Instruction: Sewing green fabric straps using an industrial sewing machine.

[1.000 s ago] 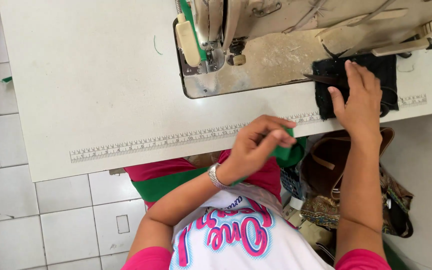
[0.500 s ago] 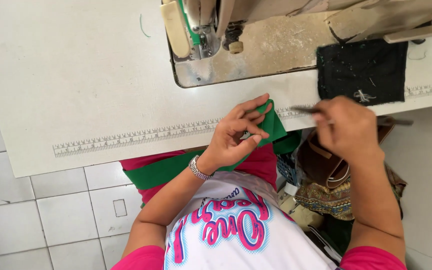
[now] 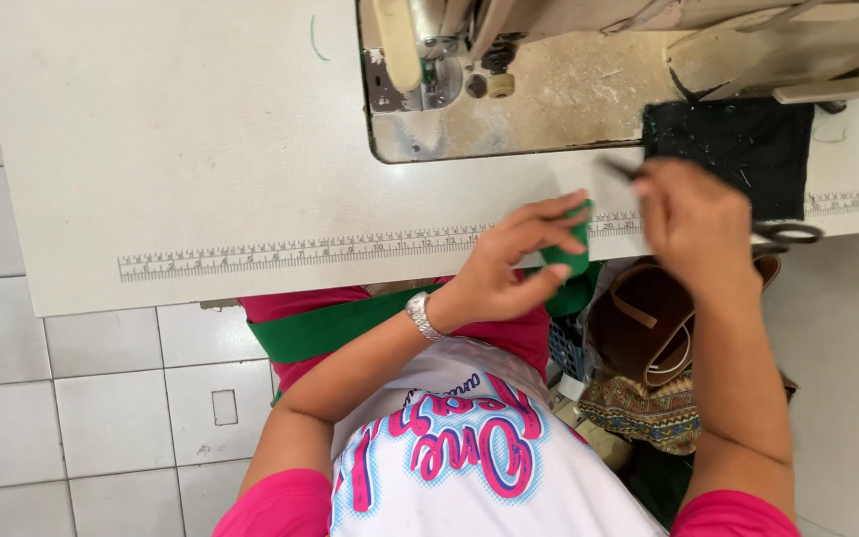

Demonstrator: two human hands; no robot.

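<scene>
Two hands over white table point(image 3: 201, 149) (tiled floor point(image 3: 62, 398) below), left hand point(image 3: 509, 264) grip pinching green fabric point(image 3: 567, 254), right hand point(image 3: 698, 224) clenching scissors point(image 3: 787, 234).

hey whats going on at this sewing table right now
A person sits at a white sewing table, seen from above. Their left hand pinches a small piece of green fabric at the table's near edge, just over the printed ruler strip. Their right hand holds a pair of scissors, blades pointing toward the fabric. The sewing machine sits behind, with a dark cloth lying to its right. More green fabric drapes across the person's lap.
</scene>
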